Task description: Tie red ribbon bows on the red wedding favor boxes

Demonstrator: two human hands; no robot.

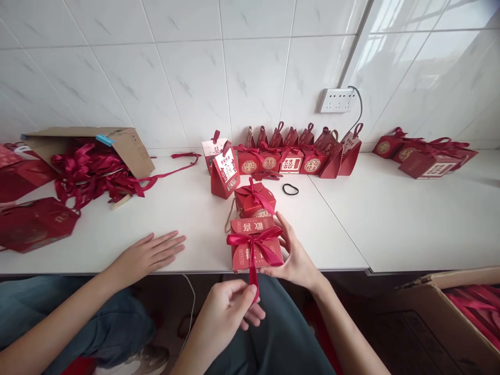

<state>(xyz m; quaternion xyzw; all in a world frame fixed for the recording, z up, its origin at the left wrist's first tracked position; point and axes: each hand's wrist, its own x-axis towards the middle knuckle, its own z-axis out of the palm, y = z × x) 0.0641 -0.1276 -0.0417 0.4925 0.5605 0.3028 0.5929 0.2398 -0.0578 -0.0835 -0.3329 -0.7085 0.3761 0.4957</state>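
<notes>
A red gift box with gold characters and a red ribbon bow rests at the white table's front edge. My right hand grips the box's right side, with the thumb at the bow. Below the table edge, my left hand pinches the hanging ribbon tail. Just behind this box stands a second tied red box.
Another person's hand lies flat on the table to the left. A row of red boxes lines the wall, with more at right. Loose ribbons spill from cardboard at left. A black hair tie lies mid-table. A carton is at lower right.
</notes>
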